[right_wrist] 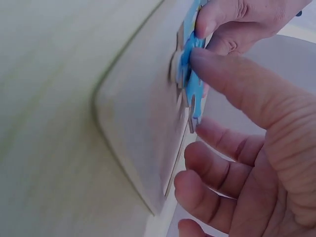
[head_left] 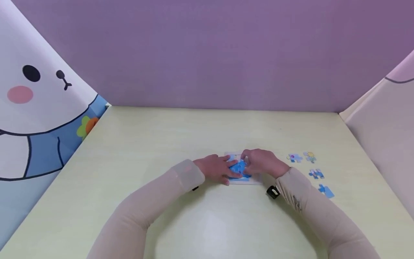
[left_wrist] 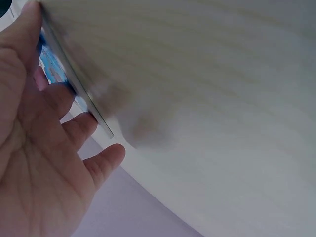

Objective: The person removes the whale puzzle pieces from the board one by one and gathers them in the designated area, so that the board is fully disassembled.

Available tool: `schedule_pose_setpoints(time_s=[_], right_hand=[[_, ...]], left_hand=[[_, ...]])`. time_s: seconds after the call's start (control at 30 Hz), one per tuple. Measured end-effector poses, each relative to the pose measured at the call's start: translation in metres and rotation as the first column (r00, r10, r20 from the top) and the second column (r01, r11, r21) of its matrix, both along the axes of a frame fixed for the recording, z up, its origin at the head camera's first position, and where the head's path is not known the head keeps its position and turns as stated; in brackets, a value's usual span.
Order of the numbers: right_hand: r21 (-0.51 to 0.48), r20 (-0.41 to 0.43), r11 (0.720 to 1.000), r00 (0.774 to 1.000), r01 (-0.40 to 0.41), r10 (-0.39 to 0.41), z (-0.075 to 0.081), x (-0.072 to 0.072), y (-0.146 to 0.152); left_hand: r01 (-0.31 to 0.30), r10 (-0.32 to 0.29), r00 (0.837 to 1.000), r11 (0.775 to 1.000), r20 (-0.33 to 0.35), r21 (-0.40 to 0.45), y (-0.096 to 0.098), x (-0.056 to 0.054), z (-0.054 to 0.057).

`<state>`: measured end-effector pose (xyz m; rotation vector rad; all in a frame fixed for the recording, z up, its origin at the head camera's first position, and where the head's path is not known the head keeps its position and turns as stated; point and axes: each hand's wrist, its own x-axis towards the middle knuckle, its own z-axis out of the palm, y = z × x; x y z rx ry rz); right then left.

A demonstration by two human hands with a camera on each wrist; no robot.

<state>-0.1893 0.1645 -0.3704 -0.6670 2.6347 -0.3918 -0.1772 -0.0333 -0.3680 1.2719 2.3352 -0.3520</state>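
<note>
A pale puzzle board (head_left: 257,179) lies on the table, partly covered with blue jigsaw pieces (head_left: 238,167). My left hand (head_left: 217,168) rests on its left side with fingers spread over the pieces; in the left wrist view those fingers reach over the board's edge. From the right, my right hand (head_left: 263,162) bends over the board. The right wrist view shows its thumb and index finger pinching a blue puzzle piece (right_wrist: 196,101), which sits against its neighbours. In that view the near part of the board (right_wrist: 133,118) is bare, and my left fingertips touch the pieces beyond.
Several loose puzzle pieces lie to the right: a purple-blue one (head_left: 295,158), one with a yellow sun (head_left: 310,156), a small blue one (head_left: 316,174) and a larger blue one (head_left: 326,191). A purple backdrop (head_left: 207,54) stands behind the pale table (head_left: 155,133).
</note>
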Motion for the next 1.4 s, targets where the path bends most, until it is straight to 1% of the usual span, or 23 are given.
schedule_pose_setpoints(time_s=[0.17, 0.33, 0.4, 0.5, 0.6, 0.8, 0.9, 1.03, 1.17, 1.27, 1.4], right_hand=[[-0.062, -0.002, 0.997, 0.999, 0.047, -0.047, 0.004, 0.001, -0.001], [-0.090, -0.011, 0.995, 0.999, 0.052, -0.053, 0.007, 0.002, -0.001], [-0.096, -0.003, 0.993, 0.998, 0.062, -0.063, 0.007, 0.002, -0.001], [-0.134, 0.019, 0.988, 0.997, 0.080, -0.078, 0.005, 0.003, 0.000], [-0.200, 0.050, 0.974, 0.994, 0.105, -0.096, 0.002, 0.004, 0.001], [-0.345, 0.135, 0.921, 0.980, 0.182, -0.143, -0.007, 0.007, 0.005], [-0.392, 0.164, 0.893, 0.972, 0.221, -0.168, -0.010, 0.009, 0.004], [-0.431, 0.191, 0.868, 0.965, 0.246, -0.179, -0.013, 0.012, 0.003], [-0.440, 0.207, 0.862, 0.963, 0.250, -0.174, -0.013, 0.012, 0.001], [-0.448, 0.200, 0.863, 0.967, 0.236, -0.161, -0.014, 0.012, 0.001], [-0.457, 0.181, 0.862, 0.972, 0.220, -0.152, -0.014, 0.011, 0.001]], left_hand=[[0.009, -0.009, 1.000, 1.000, -0.005, 0.003, 0.001, 0.000, 0.001], [0.002, -0.002, 1.000, 1.000, 0.001, -0.013, 0.002, -0.001, 0.001], [-0.002, 0.002, 1.000, 1.000, 0.005, -0.014, 0.003, -0.001, 0.001], [-0.005, 0.005, 1.000, 1.000, 0.005, -0.016, 0.003, -0.002, 0.000], [-0.004, 0.004, 1.000, 1.000, 0.007, -0.019, 0.003, -0.002, 0.000], [-0.024, 0.024, 0.999, 1.000, 0.021, -0.010, 0.000, -0.003, -0.001], [-0.032, 0.032, 0.999, 0.999, 0.033, -0.006, -0.001, -0.003, -0.002], [-0.033, 0.034, 0.999, 0.999, 0.043, -0.003, -0.001, -0.003, -0.002], [-0.016, 0.016, 1.000, 1.000, 0.026, -0.005, -0.001, -0.003, -0.003], [0.008, -0.008, 1.000, 1.000, 0.009, -0.014, 0.000, -0.003, -0.003], [0.025, -0.025, 1.000, 0.999, -0.010, -0.023, 0.000, -0.003, -0.002]])
